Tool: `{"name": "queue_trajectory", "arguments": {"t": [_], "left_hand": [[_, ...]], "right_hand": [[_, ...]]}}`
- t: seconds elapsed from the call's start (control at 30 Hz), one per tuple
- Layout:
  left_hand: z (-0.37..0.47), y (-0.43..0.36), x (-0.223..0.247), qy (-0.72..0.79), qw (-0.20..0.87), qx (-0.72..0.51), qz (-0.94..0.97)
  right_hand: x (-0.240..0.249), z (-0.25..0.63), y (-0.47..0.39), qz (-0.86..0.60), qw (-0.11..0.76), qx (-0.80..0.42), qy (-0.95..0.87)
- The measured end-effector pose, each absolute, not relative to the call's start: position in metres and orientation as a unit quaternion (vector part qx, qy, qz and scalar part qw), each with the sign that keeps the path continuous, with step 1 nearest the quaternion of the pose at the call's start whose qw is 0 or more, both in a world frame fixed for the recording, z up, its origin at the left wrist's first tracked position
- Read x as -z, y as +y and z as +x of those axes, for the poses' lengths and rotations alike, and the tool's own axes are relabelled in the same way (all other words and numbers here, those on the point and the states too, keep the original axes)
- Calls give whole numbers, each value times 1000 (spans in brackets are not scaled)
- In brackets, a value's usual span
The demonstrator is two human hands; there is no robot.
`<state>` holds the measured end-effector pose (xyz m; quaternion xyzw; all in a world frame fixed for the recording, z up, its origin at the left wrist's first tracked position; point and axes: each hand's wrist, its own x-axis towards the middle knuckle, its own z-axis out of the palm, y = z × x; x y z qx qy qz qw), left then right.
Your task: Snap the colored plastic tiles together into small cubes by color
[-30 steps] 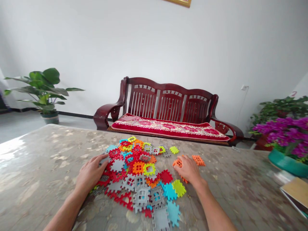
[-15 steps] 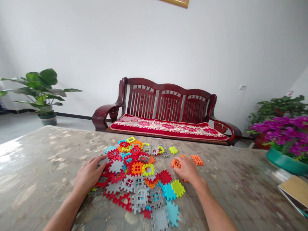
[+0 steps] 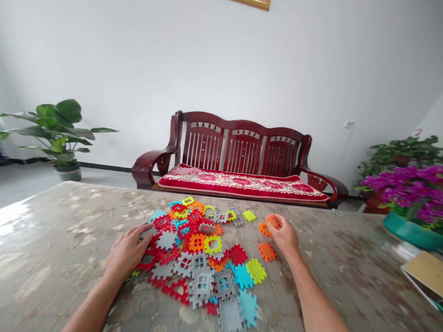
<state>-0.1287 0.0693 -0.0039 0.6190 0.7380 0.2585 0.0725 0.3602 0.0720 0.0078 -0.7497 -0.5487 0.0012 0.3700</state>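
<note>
A pile of interlocking plastic tiles (image 3: 197, 242) in red, grey, orange, blue and yellow-green spreads over the table, many with window-like cutouts. At its left edge, my left hand (image 3: 129, 249) rests with fingers stretched out, touching a grey tile (image 3: 146, 232). Right of the pile, my right hand (image 3: 286, 236) pinches an orange window tile (image 3: 274, 221), tilted up from the tabletop. Just left of these fingers lies another orange tile (image 3: 265, 229). A solid orange tile (image 3: 267, 251) lies nearer to me, beside a yellow-green tile (image 3: 256, 270).
The patterned tablecloth (image 3: 62, 240) covers the table. A small yellow-green tile (image 3: 249, 215) lies near the far edge. At right stand purple flowers in a teal pot (image 3: 411, 232) and a stack of books (image 3: 424, 272). Beyond the table is a wooden bench (image 3: 242, 147).
My right hand has moved right and slightly away from me with the orange window tile, uncovering the solid orange tile. It now covers the orange tile farther right. My left hand stays put.
</note>
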Motion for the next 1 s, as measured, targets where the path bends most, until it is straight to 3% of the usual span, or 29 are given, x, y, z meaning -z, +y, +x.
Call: {"name": "queue_trajectory", "arguments": {"t": [0.33,0.6,0.83,1.0], "left_hand": [[-130,70,6,739,78,-259,617],[-130,69,5,736,83,-257,621],[-129,71,5,735,77,-259,622],[-130,71,6,734,73,-264,622]], "right_hand": [[-4,376,67,-789,321,35,-523],[-2,373,63,-802,203,69,-558],[-8,365,61,-811,209,73,-542],[-12,373,61,-813,283,102,-499]]}}
